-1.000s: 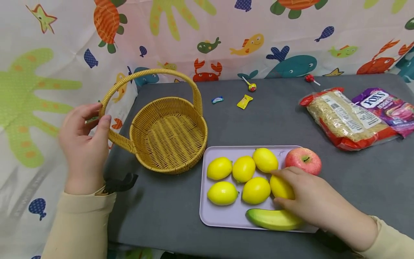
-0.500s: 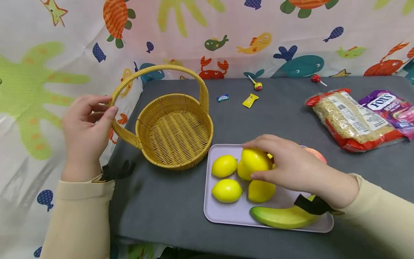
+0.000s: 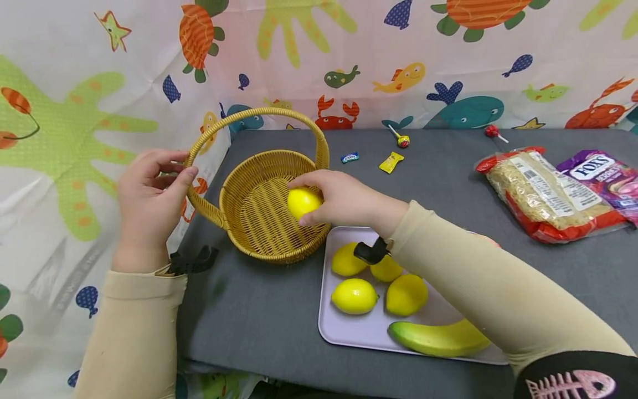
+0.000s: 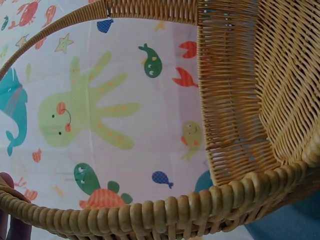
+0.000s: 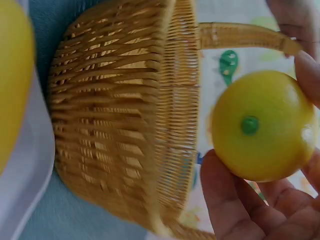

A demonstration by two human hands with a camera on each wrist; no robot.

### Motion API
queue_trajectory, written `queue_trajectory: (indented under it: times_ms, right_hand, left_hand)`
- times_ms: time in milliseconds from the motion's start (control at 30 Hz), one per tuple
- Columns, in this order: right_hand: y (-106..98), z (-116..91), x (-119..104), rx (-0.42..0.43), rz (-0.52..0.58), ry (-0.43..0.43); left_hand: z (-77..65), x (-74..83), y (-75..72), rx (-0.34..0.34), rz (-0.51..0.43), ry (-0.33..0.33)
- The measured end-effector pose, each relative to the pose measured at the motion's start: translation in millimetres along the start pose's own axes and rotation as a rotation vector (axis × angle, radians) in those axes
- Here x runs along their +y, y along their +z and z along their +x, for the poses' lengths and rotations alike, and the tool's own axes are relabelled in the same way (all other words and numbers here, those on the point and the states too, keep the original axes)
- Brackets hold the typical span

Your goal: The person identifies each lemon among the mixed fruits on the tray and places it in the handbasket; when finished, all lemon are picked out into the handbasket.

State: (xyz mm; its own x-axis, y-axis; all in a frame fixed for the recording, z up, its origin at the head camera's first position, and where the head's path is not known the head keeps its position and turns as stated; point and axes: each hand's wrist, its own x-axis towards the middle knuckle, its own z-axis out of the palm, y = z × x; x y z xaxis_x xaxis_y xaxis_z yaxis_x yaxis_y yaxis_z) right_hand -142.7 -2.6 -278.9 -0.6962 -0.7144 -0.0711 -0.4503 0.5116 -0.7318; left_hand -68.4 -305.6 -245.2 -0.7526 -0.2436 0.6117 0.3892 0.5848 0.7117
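Observation:
My right hand (image 3: 344, 200) grips a yellow lemon (image 3: 303, 203) over the right part of the wicker basket (image 3: 279, 257). In the right wrist view the lemon (image 5: 265, 125) shows its green stem end, between thumb and fingers, just beyond the basket's rim. The left hand (image 3: 153, 202) pinches the left side of the basket's tall handle (image 3: 269, 111), and the basket stands upright on the table. No fruit shows on the woven floor of the basket. On the lilac tray (image 3: 326, 327) lie several more lemons (image 3: 355, 296) and a green-yellow banana (image 3: 438, 338), partly covered by the right forearm.
Two wrapped candies, one blue (image 3: 350, 158) and one yellow (image 3: 391, 162), lie behind the tray. Beyond them are a yellow lollipop (image 3: 402, 141) and a red lollipop (image 3: 492, 131). A clear-and-red food bag (image 3: 545, 194) and a purple Fox's packet (image 3: 598, 169) sit at right.
My right hand has lifted a lemon off the tray's right part and carried it left to over the basket. The left hand keeps its hold on the handle; the head view has shifted slightly.

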Motion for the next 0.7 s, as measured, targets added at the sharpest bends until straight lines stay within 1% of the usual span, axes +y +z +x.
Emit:
queue_trajectory:
  times_ms: [67,133,267,400,567,700]
  right_hand:
    - [11.8,13.9,1.2,-0.036,-0.043,-0.009]
    - [23.4,24.3,2.6,-0.074,-0.109,-0.025]
    - [41.0,36.8,3.8,-0.142,-0.242,-0.060]
    - [49.7,41.3,2.8,-0.182,-0.337,-0.045]
    - [57.2,42.3,0.4,-0.227,-0.403,-0.031]
    - [61.7,43.3,-1.2,-0.227,-0.433,-0.029]
  left_hand:
    - [-1.3,1.0,0.4,0.007,0.006,0.000]
    - [-2.2,2.2,1.0,0.011,0.013,-0.004]
    - [-2.3,3.0,2.2,0.014,0.012,0.003]
    - [-1.1,1.9,2.0,0.012,-0.001,0.014]
    - [-0.4,2.4,-2.3,-0.007,-0.030,0.025]
    - [-0.1,3.8,-9.1,-0.046,-0.001,0.040]
